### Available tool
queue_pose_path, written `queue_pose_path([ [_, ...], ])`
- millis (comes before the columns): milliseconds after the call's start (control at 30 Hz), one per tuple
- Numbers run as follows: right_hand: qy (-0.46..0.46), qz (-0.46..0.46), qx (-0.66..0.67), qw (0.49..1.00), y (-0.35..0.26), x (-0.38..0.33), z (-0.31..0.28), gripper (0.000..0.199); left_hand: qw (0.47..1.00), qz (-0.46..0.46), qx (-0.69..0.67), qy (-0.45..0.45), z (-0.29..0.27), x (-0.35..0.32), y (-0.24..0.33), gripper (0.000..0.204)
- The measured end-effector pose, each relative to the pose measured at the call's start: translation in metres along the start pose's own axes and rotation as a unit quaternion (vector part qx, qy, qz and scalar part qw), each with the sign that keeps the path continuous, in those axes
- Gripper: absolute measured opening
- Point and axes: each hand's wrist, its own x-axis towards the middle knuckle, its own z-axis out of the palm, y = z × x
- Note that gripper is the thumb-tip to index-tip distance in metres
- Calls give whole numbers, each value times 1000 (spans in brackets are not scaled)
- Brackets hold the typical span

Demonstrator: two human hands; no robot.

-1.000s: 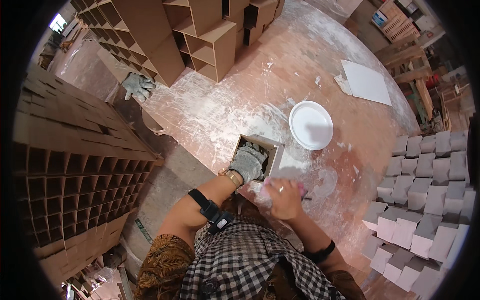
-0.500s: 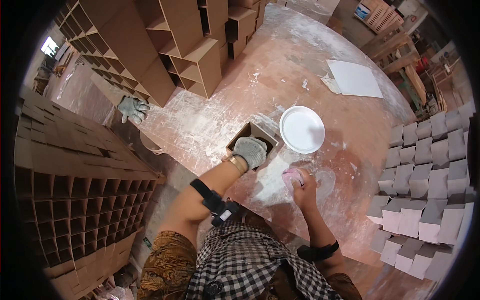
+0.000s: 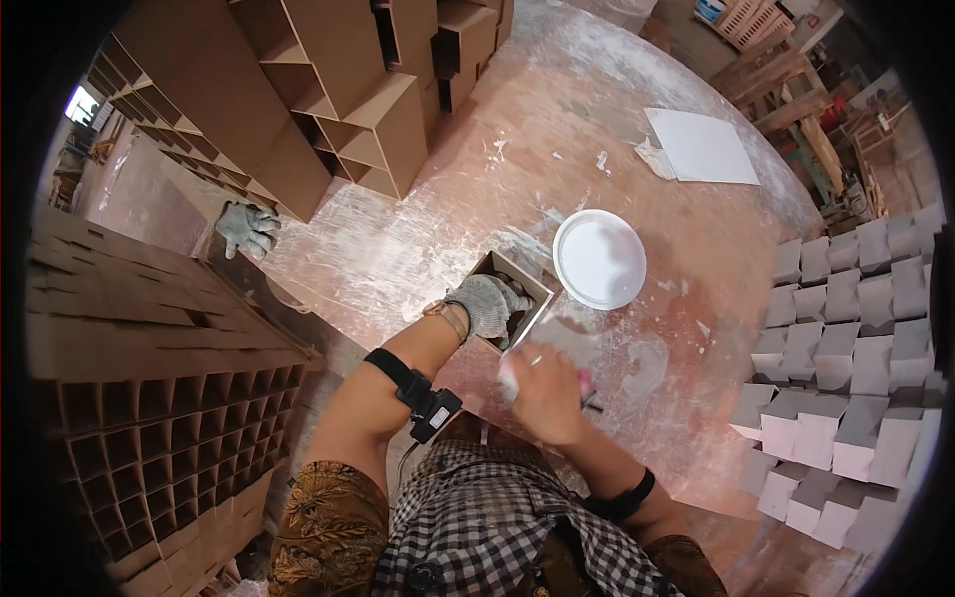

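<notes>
Inside a small open cardboard box (image 3: 484, 263), my left hand (image 3: 486, 305) wears a grey knitted glove and holds the box from within; some of its fingers are hidden by the walls. A pale strip runs along the box's right edge. My bare right hand (image 3: 547, 394) is closed just in front of the box's near right corner, smeared by motion. It grips a pink and white wad (image 3: 508, 376), which looks like a cloth or sponge. Beyond the box, to its right, sits a round white plate (image 3: 599, 259) with a shadow across it.
Stacked cardboard boxes (image 3: 398, 129) rise at the back left. A grey glove (image 3: 247, 230) lies at the table's left edge. More brown boxes (image 3: 169, 398) are piled at left, pale grey ones (image 3: 846, 368) at right. A white sheet (image 3: 701, 146) lies on the far right tabletop.
My right hand has moved left with the pink wad, from below the plate to the box's near corner. The box and my left hand have turned slightly, and a pale right edge now shows.
</notes>
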Motion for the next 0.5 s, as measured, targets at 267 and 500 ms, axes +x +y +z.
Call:
queue_pose_path([
  [267,22,32,69,997,47,26,-32,33,998,-38,-5,59,-7,-3,10,67],
  [500,147,54,8,988,56,52,-10,28,995,-22,-8,99,6,8,5,48],
])
